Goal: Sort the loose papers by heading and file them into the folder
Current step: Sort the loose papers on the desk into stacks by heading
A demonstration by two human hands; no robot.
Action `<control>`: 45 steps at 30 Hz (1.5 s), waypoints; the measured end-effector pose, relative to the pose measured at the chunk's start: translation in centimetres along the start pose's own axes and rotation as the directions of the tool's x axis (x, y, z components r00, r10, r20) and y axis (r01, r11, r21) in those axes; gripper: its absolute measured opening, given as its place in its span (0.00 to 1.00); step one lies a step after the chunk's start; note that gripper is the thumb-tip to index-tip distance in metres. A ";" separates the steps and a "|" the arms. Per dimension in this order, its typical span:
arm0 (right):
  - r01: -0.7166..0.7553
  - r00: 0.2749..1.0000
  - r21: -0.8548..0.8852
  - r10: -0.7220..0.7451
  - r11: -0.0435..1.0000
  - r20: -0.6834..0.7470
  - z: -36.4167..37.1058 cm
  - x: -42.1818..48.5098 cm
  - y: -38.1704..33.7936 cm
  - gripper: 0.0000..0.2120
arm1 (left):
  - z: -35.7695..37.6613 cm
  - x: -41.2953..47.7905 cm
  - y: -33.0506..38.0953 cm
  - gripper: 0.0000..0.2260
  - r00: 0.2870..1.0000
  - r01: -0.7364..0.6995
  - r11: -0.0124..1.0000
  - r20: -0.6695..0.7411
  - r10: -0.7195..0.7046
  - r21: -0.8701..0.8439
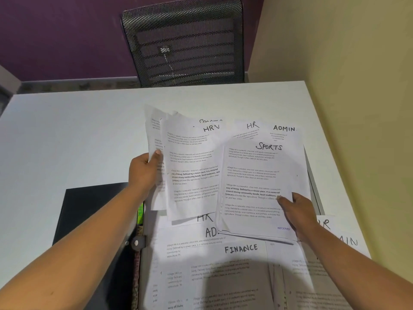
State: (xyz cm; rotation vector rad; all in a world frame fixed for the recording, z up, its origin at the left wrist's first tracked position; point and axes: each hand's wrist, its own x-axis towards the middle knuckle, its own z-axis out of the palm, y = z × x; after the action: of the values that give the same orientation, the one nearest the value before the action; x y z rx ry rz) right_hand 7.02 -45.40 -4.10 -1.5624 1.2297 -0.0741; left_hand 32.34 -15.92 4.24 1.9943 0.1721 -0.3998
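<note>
both arms reach over the white table. black folder lies at left, beneath the left forearm. left hand grips fanned sheets headed hr; right hand, thumb on top, pinches the sports-headed stack. finance sheet lies loose below.
</note>
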 end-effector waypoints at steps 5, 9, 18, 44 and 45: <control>-0.003 1.000 -0.005 0.003 1.000 0.007 -0.1 -0.3 -0.3 0.07 | -2.6 0.1 1.1 0.07 0.991 -0.134 0.986 0.017 0.133 0.098; 0.003 1.000 -0.017 -0.003 1.000 0.015 -0.2 -0.3 -0.1 0.06 | -2.8 0.4 0.4 0.06 0.998 -0.064 0.997 0.016 0.063 0.048; -0.010 0.999 0.013 0.010 1.000 0.040 -0.1 -0.2 0.0 0.08 | -2.0 2.7 -3.6 0.30 0.971 0.156 0.940 -0.219 -0.091 0.304; 0.008 0.998 0.038 -0.010 0.999 0.054 -0.1 -0.6 -0.4 0.02 | 5.1 1.7 -1.5 0.10 0.945 0.272 0.962 0.180 -0.273 0.032; 0.008 0.999 0.038 -0.010 0.999 0.054 -0.1 -0.6 -0.5 0.03 | 5.1 1.5 -1.0 0.07 0.947 0.262 0.964 0.179 -0.266 0.046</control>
State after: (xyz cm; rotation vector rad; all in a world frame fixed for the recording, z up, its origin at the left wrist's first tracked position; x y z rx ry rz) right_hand 7.01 -45.07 -3.43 -1.5279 1.1728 -0.0601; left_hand 32.40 -20.15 0.79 1.9484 0.3211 -0.7579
